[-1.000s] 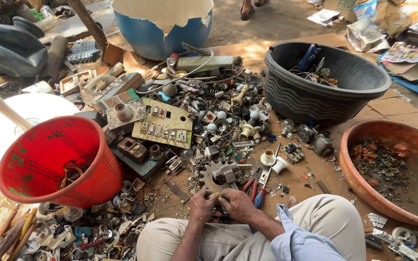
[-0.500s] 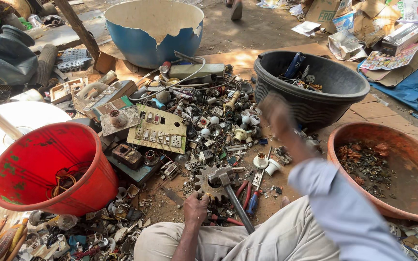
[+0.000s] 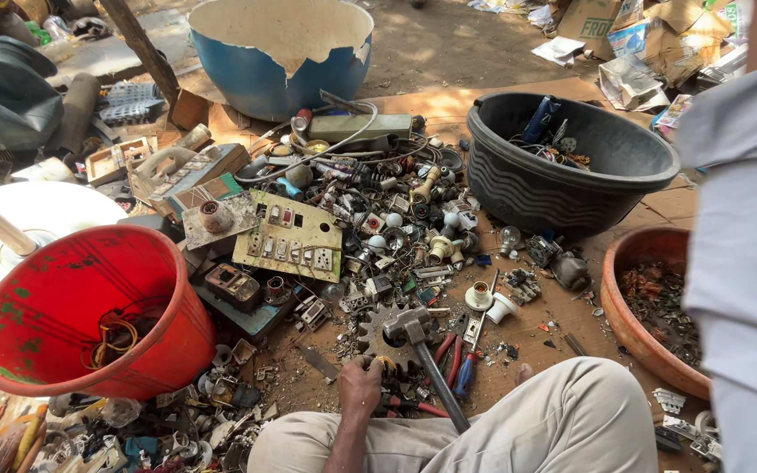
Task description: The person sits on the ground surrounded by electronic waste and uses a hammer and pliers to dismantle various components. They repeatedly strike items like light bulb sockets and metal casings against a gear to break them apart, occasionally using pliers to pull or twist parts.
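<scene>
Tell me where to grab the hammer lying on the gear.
Probably the bare handle end of the hammer, taken from the right, with the palm over it. Its head rests on the gear, the shaft slants free toward the knee, and the left hand crowds the other side.

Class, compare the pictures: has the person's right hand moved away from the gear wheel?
Yes. The right hand was beside the left hand at the gear wheel; now only its sleeve shows, raised at the right edge.

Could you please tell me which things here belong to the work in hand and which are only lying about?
In hand: left hand on the scrap by the toothed gear; hammer leaning on the gear.

Lying about: red bucket, black tub, switch plate, broken blue drum, brown basin.
</scene>
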